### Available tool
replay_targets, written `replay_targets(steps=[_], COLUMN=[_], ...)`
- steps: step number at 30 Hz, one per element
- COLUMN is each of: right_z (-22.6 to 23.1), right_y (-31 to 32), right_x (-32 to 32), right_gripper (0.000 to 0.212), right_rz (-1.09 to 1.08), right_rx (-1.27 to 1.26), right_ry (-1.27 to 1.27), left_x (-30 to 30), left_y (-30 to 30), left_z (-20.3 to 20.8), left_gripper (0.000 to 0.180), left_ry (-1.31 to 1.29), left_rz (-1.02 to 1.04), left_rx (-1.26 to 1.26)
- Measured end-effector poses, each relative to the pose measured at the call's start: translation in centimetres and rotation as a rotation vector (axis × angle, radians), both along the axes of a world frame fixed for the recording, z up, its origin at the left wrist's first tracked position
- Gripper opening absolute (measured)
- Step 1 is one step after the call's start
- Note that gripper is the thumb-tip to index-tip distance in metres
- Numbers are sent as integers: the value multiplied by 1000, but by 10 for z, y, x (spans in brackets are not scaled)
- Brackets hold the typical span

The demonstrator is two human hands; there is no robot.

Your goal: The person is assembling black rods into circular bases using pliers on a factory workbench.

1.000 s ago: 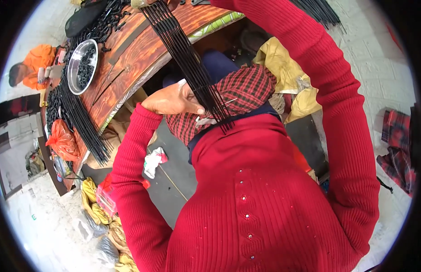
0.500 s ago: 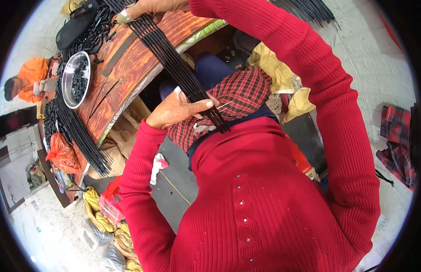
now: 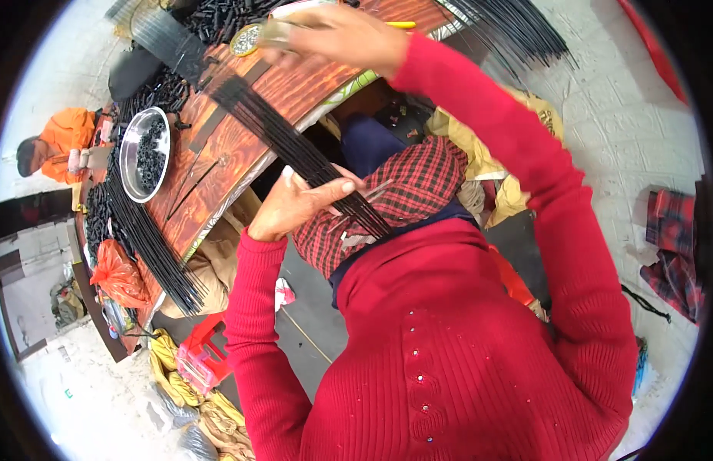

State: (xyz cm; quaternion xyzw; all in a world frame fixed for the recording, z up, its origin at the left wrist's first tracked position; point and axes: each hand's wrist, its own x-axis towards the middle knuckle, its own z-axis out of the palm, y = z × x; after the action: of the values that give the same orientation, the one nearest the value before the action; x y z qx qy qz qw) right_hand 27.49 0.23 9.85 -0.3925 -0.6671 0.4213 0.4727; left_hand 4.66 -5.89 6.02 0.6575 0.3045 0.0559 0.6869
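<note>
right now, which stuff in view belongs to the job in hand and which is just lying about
Belongs, it seems:
- bundle of black rods, held in the left hand
- loose black rods along the table edge
- metal bowl of small black pieces, probably

Lying about, apparently:
- orange plastic bag
- checked cloth at far right
- yellow cloth at lower left

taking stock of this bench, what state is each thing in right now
black rods: side by side, held
left hand: closed on the rods
right hand: raised, apart from the rods, fingertips blurred
metal bowl: open, part-filled with small black pieces
orange plastic bag: bulging
checked cloth: draped, rumpled
</note>
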Motion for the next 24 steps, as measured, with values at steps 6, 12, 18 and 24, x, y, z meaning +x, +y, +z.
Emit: replay_targets(steps=[6,12,18,24], right_z=[-97,-98,-125,-111], right_y=[-76,-87,-92,-103], right_x=[-21,-32,-31,-36], right_gripper=[72,72,66,65], right_rz=[167,263,245,176], right_rx=[-422,-519,-592,-626], right_ry=[388,532,412,322], left_x=[-1,4,3,4], left_y=[12,13,15,12], left_z=[5,-1,-7,-7], left_gripper=[29,39,30,30], left_ry=[-69,-75,-55,-80], left_rz=[318,258,232,259], left_rx=[-73,-107,-119,-211])
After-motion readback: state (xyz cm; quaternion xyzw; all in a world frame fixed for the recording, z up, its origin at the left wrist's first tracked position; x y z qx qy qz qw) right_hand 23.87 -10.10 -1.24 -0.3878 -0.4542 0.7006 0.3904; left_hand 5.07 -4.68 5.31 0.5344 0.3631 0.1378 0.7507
